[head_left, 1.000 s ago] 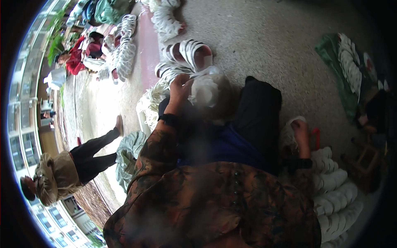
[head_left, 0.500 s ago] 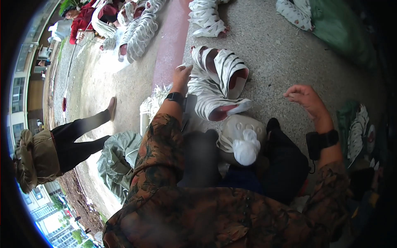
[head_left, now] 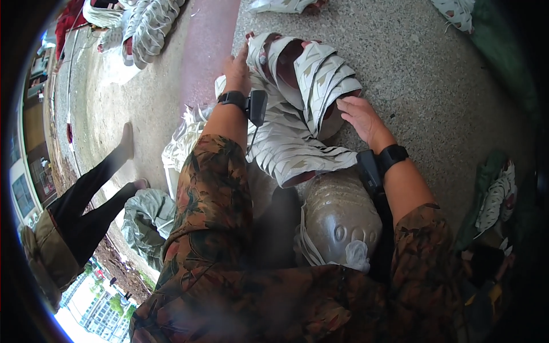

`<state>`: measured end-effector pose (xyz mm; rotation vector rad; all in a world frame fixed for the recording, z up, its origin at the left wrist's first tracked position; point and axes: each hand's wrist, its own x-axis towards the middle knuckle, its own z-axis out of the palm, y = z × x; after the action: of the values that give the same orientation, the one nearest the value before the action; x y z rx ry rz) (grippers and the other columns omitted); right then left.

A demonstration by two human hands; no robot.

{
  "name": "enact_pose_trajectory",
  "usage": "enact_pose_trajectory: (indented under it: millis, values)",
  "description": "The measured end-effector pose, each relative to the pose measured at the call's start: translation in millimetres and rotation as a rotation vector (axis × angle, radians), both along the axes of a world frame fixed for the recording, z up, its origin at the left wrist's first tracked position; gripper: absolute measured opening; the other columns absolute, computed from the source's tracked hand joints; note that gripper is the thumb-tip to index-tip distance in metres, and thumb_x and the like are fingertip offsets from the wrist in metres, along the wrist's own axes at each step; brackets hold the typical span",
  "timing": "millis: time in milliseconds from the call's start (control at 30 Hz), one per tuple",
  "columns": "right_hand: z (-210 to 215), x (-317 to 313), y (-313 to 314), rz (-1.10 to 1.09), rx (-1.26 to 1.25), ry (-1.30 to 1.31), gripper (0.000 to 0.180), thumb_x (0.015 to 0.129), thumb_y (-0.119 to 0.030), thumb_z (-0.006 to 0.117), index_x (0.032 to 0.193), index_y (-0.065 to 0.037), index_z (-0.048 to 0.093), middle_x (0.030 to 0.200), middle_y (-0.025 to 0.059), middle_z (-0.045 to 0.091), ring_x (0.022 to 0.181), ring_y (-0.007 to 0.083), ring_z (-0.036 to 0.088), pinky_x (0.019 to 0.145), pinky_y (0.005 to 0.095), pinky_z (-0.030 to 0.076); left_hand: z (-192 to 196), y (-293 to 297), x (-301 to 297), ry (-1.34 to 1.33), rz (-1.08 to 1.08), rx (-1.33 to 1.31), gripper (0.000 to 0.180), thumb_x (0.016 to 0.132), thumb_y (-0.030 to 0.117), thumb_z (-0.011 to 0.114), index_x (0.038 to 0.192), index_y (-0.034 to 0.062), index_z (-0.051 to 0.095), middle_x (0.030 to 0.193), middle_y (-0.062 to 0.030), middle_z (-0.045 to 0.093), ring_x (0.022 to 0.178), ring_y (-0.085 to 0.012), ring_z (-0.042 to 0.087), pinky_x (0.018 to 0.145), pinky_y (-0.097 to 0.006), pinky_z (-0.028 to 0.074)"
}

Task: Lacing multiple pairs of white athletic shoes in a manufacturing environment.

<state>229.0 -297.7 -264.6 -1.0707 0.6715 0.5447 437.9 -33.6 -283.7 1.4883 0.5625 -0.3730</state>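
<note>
**Both hands brought onto woven stack on floor**

Since the earlier frame, the right hand (head_left: 360, 117) has been lowered from mid-air and is now laid on the right side of the stack of white woven cone-shaped pieces (head_left: 303, 108). The left hand (head_left: 237, 68) has been kept at the stack's upper left edge. Each grip is seen spread, with fingers flat against the woven strips and nothing pinched. The stack is observed lying on the grey concrete floor (head_left: 417, 74), directly ahead of the person's knees, with its reddish-brown inner openings turned upward. A grey-brown ridged container (head_left: 340, 214) is noted just below the stack, near the person's lap. A black band is worn on each wrist. Another person's dark-trousered legs (head_left: 97, 188) are recorded at the floor's left edge, well apart from the stack. Further woven pieces (head_left: 146, 28) are seen at the upper left.
</note>
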Motion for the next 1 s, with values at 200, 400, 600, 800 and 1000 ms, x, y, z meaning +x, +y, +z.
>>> enact_pose_trajectory:
  millis: [200,400,600,800,1000]
  values:
    - [-37.8,21.6,36.5,-0.442,0.162,-0.094,0.037,0.086,-0.016,0.066,0.118,-0.002,0.054,0.118,0.0075,0.058,0.112,0.0198,0.051,0.098,0.0364,0.037,-5.7,-28.1,-0.6,0.121,-0.307,0.016,0.079,0.070,0.022,0.081,0.130,-0.0076,0.039,0.101,-0.0131,0.061,0.083,-0.0205,0.059,0.078,-0.032,0.046]
    - [-41.0,19.5,54.1,-0.503,-0.116,0.079,0.034,0.078,0.002,0.065,0.111,0.000,0.057,0.105,0.0058,0.063,0.095,0.0187,0.060,0.087,0.0312,0.045,17.1,-68.9,-21.5,0.069,-0.784,-0.135,0.061,0.085,0.043,0.065,0.135,0.0128,0.047,0.082,0.0053,0.058,0.064,-0.0040,0.043,0.057,-0.020,0.031]
    - [61.5,-11.8,21.1,-0.349,0.018,-0.292,0.038,0.073,-0.003,0.070,0.108,0.005,0.058,0.104,0.0092,0.062,0.090,0.0155,0.058,0.082,0.0289,0.045,79.9,-45.3,-55.6,-0.089,-0.671,-0.240,0.057,0.089,0.058,0.047,0.101,0.0042,0.064,0.078,0.0019,0.054,0.063,-0.0085,0.043,0.058,-0.022,0.032]
    - [229.2,-57.4,10.0,-0.106,-0.093,-0.570,0.056,0.083,-0.003,0.064,0.134,-0.004,0.041,0.126,0.0065,0.054,0.116,0.0186,0.049,0.100,0.0339,0.037,229.3,-18.0,-110.5,-0.375,-0.804,-0.419,0.081,0.074,0.059,0.067,0.126,-0.0011,0.051,0.111,-0.0048,0.059,0.101,-0.0149,0.052,0.089,-0.029,0.040]
    - [348.7,-198.5,44.3,0.054,-0.487,-0.710,0.039,0.086,-0.007,0.063,0.123,0.002,0.052,0.117,0.0104,0.061,0.109,0.0203,0.056,0.097,0.0324,0.041,402.0,39.4,-227.0,-0.687,-0.997,-0.266,0.086,0.063,0.032,0.083,0.132,0.0005,0.043,0.128,-0.0082,0.050,0.117,-0.0201,0.047,0.099,-0.034,0.039]
